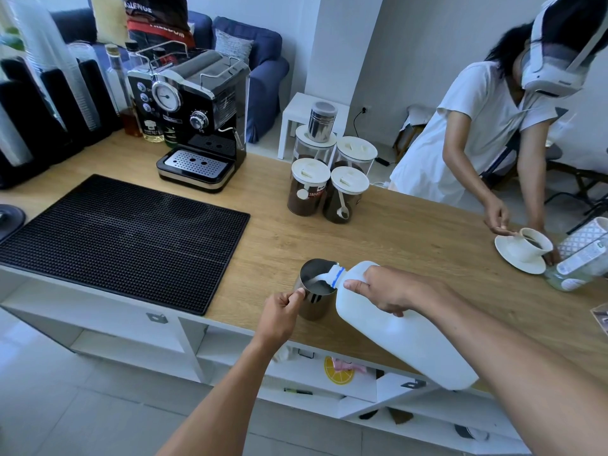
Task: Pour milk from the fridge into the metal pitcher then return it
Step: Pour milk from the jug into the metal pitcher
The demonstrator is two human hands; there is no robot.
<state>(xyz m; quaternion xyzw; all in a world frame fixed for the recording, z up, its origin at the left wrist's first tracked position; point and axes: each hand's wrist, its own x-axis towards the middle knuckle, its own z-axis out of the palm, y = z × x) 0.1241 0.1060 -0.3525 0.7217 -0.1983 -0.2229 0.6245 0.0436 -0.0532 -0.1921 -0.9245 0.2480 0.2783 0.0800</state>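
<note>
Metal pitcher (314,292) lower centre, on counter (411,232) edge; left hand (283,312) pinching its handle. Right hand (383,291) clenched round tilted milk jug (404,337) (milk streaming in). Black mat (121,238) left, jars (325,179) behind, cup and saucer (523,250) right.

Single wide-angle view, worn on the head, looking forward and steeply down over the near edge of the wooden surface (411,232). Close above both forearms, which reach in from the bottom of the frame. Strong bending of straight lines toward the edges. Takes in the floor (65,406) below and the room's far wall beyond. No second view to overlap.
</note>
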